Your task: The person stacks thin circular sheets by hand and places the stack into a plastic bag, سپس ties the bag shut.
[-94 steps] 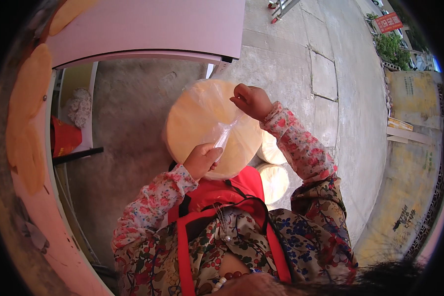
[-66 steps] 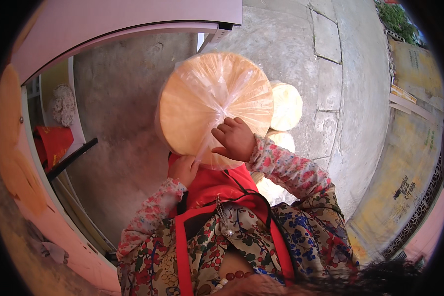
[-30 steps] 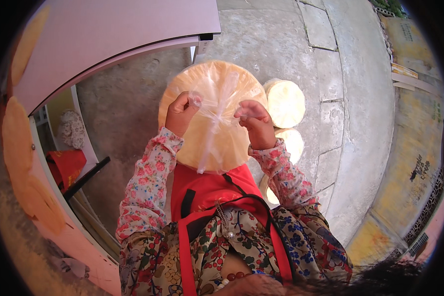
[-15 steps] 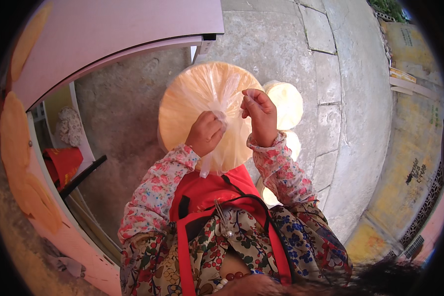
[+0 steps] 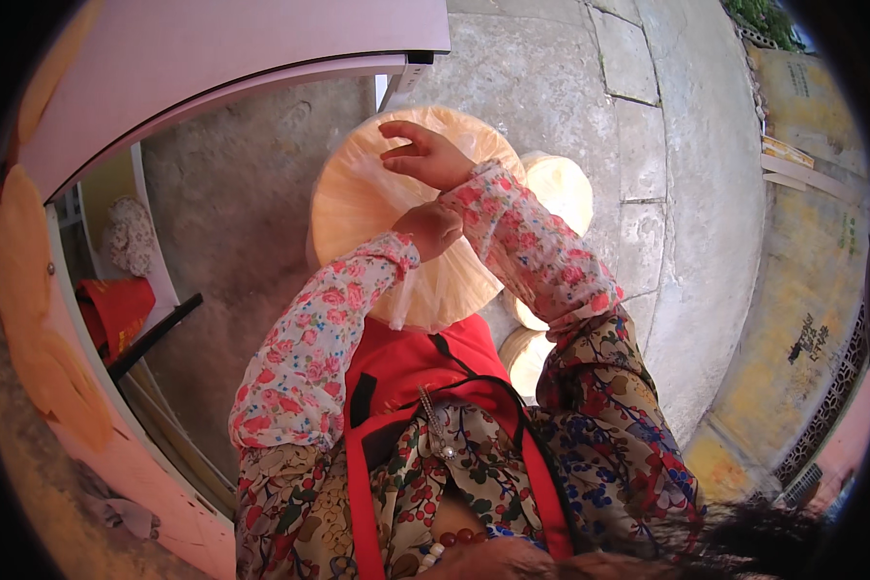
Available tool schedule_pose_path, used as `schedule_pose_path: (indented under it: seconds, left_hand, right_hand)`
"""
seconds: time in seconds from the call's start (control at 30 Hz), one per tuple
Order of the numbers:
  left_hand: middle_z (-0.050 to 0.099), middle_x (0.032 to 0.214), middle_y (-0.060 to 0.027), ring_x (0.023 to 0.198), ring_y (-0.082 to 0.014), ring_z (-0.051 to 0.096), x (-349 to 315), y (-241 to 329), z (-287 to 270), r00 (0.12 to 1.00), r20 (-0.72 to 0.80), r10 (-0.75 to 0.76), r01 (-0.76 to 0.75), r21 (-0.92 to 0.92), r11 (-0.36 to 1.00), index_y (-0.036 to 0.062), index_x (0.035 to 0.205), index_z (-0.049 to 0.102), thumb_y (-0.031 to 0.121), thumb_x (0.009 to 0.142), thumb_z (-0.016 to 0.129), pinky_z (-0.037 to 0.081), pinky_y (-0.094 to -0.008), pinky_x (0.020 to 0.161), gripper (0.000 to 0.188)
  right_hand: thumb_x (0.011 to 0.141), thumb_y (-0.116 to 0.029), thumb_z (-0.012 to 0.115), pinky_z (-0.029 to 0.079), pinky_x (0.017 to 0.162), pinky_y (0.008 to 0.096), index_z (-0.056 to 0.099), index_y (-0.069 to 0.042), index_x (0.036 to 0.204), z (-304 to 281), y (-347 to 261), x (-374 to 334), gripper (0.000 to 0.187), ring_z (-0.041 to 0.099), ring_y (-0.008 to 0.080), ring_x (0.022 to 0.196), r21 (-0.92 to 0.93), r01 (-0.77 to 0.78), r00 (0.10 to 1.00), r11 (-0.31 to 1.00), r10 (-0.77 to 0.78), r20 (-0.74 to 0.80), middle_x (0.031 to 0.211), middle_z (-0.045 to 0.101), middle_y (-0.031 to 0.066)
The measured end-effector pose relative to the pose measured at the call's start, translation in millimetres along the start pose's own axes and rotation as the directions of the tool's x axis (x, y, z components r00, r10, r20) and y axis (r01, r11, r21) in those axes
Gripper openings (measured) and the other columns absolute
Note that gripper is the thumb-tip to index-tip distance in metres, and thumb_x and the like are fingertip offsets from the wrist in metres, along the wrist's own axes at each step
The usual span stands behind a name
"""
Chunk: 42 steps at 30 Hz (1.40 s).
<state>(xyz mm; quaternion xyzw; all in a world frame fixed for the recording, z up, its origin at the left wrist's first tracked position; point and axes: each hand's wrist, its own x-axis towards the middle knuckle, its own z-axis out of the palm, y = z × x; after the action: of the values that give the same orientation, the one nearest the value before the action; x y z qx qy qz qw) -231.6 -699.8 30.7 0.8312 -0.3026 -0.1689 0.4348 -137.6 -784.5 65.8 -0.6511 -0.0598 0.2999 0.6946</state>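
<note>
Seemingly well along, the wrapping shows only in the head view. A large round stack of thin pale-orange sheets (image 5: 377, 208), encased in a clear plastic bag (image 5: 411, 300), is held up in front of the person's red apron (image 5: 411, 372), above the concrete floor (image 5: 551, 77) rather than resting on anything. The left hand (image 5: 433, 228) closes its grip on the gathered film at the middle of the stack's face. The right hand (image 5: 425, 155) lies just above it with fingers spread and loosely open, touching the film but clasping nothing that I can make out. My reading: the stack is already inside the bag, and what remains is closing off the bunched plastic.

Around it, further round stacks (image 5: 561, 188) sit on the floor just beyond the right sleeve, partly hidden by the arm. A pale pink tabletop (image 5: 213, 58) juts out at the upper left, its edge near the held stack. A red container (image 5: 116, 309) stands on a shelf below it, well apart.
</note>
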Motion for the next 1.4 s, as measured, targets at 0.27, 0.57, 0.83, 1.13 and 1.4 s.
schedule_pose_path:
  seconds: [0.27,0.57,0.83,1.13,1.4]
  left_hand:
    - [0.058,0.083,-0.0022,0.073,-0.0093,0.056,9.2,-31.4,-11.3,0.95,0.201,-0.238,0.309,-0.717,0.625,0.0027,0.086,0.054,0.004,0.082,0.056,0.046,-0.0243,0.066,0.005]
    - [0.053,0.109,-0.0136,0.109,-0.0251,0.05,8.7,-37.1,-35.6,0.899,0.348,0.264,-0.145,-0.331,0.932,-0.0022,0.101,0.053,-0.007,0.071,0.049,0.041,-0.0324,0.094,0.031]
    - [0.06,0.103,-0.013,0.101,-0.0201,0.057,-0.2,-1.4,-36.6,0.903,0.325,-0.281,0.42,-0.529,0.737,-0.0015,0.108,0.054,0.009,0.088,0.05,0.043,-0.0325,0.093,0.023]
    - [0.063,0.086,-0.0111,0.082,-0.0165,0.06,-8.7,0.1,-21.3,0.884,0.117,-0.453,0.249,-0.937,0.244,-0.0013,0.083,0.057,0.024,0.097,0.038,0.046,-0.0286,0.08,0.035]
    - [0.043,0.061,0.0004,0.057,-0.0093,0.042,-12.8,20.1,-31.8,0.951,0.055,-0.303,0.207,-0.843,0.497,0.0051,0.072,0.047,0.02,0.095,0.042,0.036,-0.0239,0.054,0.028]
  right_hand:
    - [0.066,0.001,0.059,0.047,0.07,0.0369,0.059,-0.007,0.094,53.9,18.6,-164.0,0.03,0.056,0.0311,0.079,-0.684,0.454,0.885,0.571,-0.378,0.271,0.093,0.058,0.0122]
    - [0.085,-0.006,0.055,0.047,0.07,0.0305,0.062,-0.004,0.091,31.7,48.8,-156.7,0.009,0.058,0.0187,0.08,0.044,0.102,0.967,0.994,-0.088,-0.24,0.088,0.06,0.0079]
    - [0.08,0.002,0.052,0.048,0.077,0.0286,0.048,-0.002,0.119,-35.4,-8.3,-125.2,0.04,0.059,0.0165,0.09,0.345,-0.027,0.941,0.938,0.141,-0.309,0.115,0.053,0.0098]
    - [0.088,-0.013,0.057,0.046,0.076,0.0239,0.055,-0.001,0.109,-38.1,33.4,-18.2,0.024,0.057,0.0112,0.079,0.121,-0.111,0.912,0.986,0.15,-0.383,0.086,0.06,0.0031]
    - [0.09,-0.012,0.042,0.033,0.046,0.0254,0.046,-0.009,0.078,-92.4,-5.6,-44.8,0.013,0.032,0.0093,0.048,0.734,-0.05,0.833,0.678,0.433,-0.343,0.06,0.039,-0.0016]
